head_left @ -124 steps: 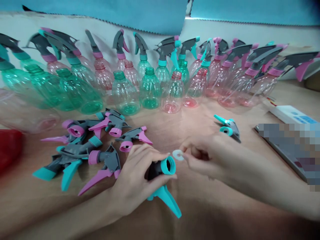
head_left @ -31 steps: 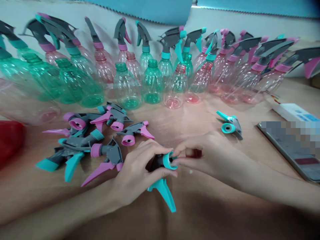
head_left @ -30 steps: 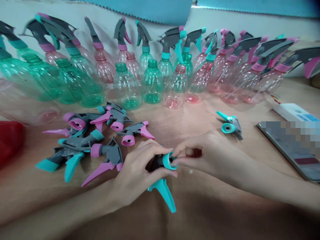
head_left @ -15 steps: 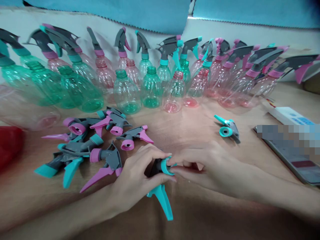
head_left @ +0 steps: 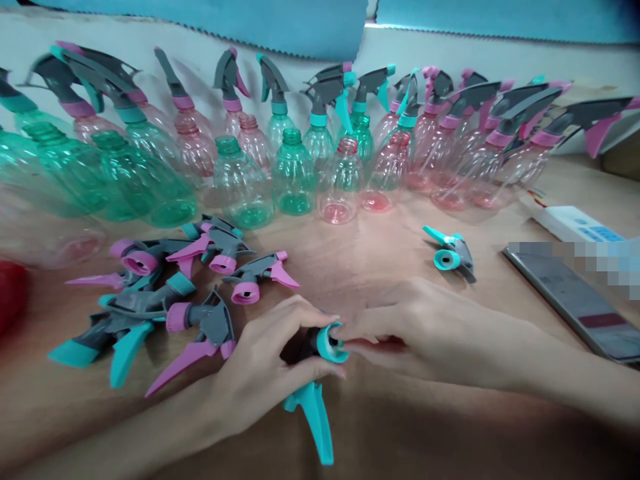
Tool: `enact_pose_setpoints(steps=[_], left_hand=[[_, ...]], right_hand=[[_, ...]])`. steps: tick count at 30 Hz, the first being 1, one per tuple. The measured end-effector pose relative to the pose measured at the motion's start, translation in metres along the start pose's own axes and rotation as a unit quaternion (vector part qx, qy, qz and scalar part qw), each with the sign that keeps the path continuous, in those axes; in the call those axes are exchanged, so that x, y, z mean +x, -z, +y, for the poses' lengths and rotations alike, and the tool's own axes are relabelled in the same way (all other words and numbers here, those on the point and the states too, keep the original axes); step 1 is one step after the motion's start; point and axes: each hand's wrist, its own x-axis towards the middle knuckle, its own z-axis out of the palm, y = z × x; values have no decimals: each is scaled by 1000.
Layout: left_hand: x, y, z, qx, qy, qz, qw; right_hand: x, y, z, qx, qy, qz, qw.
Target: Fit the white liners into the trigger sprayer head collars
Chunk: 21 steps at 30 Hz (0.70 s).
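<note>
My left hand [head_left: 273,353] is closed around a grey and turquoise trigger spray head [head_left: 316,417]. Its turquoise collar faces right and its lever hangs down below my fingers. The fingertips of my right hand [head_left: 413,327] are pinched together at the collar's opening; whatever is between them is hidden. Left of my hands lies a loose pile of spray heads, among them a pink-collared one [head_left: 207,323] closest to my left hand. Beyond my right hand, a single turquoise spray head [head_left: 455,257] lies on the table.
Behind stand several open-necked bottles, such as a green bottle [head_left: 295,177] and a pink one [head_left: 340,183], with bottles bearing spray heads further back. A phone [head_left: 565,300] and a white device [head_left: 580,223] lie at right. Something red [head_left: 10,293] is at the left edge.
The view has shifted slightly, moving most things a little left in the picture. The collar has turned a little more toward me; both hands keep their grip around it.
</note>
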Motion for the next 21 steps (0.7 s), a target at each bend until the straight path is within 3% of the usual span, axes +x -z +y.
enact_pose_setpoints(steps=[6,12,17,21], left_hand=[[0,0,2,24,-23,21,999],[-2,0,0,37,-25,43,998],[-3,-1,-2,29,-24,48,998],[-3,-1,-1,34,-27,47,998]], right_hand=[[2,-10,1,-10,54,62,997],[5,-21,1,80,-2,128,989],[6,-19,2,169,-62,78,981],[7,-15,3,138,-51,82,986]])
